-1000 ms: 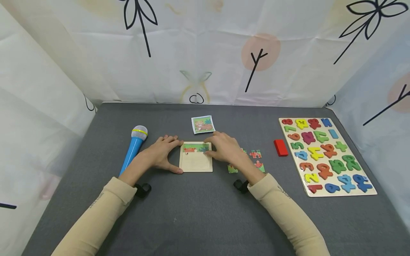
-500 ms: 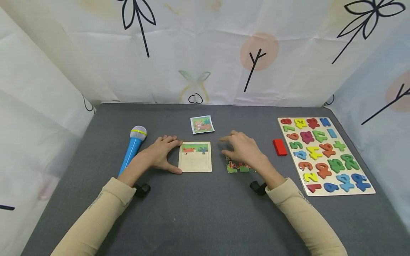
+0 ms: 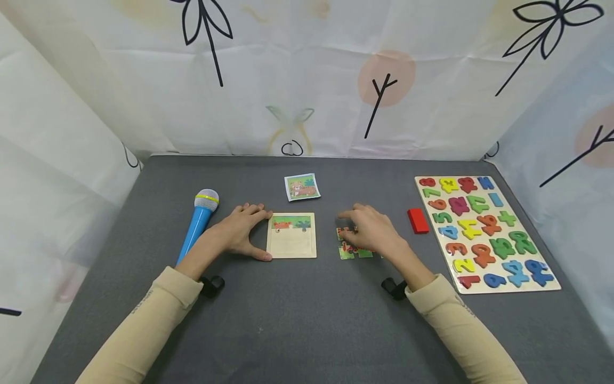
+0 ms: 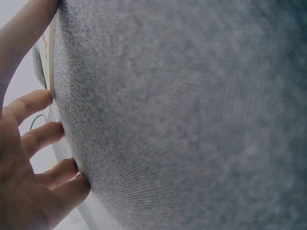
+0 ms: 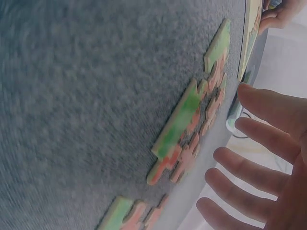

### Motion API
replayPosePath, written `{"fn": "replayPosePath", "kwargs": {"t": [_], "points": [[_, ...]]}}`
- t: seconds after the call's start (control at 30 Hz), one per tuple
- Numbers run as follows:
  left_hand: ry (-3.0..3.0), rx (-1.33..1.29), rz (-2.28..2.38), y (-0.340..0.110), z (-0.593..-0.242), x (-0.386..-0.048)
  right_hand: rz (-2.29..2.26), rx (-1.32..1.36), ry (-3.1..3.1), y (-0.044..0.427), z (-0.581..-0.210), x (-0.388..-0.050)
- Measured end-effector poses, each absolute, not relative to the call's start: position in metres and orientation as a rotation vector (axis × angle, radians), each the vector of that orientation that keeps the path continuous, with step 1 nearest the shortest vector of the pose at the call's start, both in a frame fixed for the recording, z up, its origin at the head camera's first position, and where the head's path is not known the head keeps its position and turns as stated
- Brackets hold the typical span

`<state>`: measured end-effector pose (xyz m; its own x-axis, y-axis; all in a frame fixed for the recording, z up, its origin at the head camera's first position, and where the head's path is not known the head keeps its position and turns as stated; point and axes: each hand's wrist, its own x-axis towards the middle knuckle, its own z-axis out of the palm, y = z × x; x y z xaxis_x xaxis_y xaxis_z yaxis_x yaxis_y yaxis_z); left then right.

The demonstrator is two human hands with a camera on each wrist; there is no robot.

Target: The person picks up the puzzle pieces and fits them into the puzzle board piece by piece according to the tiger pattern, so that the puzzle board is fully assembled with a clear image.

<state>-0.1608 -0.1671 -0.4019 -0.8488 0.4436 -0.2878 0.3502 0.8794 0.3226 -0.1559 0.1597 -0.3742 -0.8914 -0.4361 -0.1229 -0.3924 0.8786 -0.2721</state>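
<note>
A square wooden puzzle tray lies on the grey table, its top strip filled with picture pieces. My left hand rests at its left side, fingers spread, with thumb and index finger touching the frame's left corners. Over the loose jigsaw pieces to the right of the tray hovers my right hand. In the right wrist view its fingers are apart and hold nothing, above several pieces lying flat. The hand hides part of these pieces in the head view.
Behind the tray lies a small picture card. A blue toy microphone is left of the left hand. To the right are a red block and a board of colourful raised numbers and signs.
My right hand has withdrawn from the tray's upper right corner and moved right, then slightly down, over the loose pieces. The left hand has stayed at the tray.
</note>
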Motion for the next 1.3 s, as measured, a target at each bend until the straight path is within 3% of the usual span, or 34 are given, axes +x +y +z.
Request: {"fn": "replayPosePath", "kwargs": {"t": [1.3], "points": [[2.688, 0.606, 0.371, -0.1668, -0.4004, -0.1613, -0.428, -0.698, 2.865, 0.1497, -0.3840, -0.1542]]}}
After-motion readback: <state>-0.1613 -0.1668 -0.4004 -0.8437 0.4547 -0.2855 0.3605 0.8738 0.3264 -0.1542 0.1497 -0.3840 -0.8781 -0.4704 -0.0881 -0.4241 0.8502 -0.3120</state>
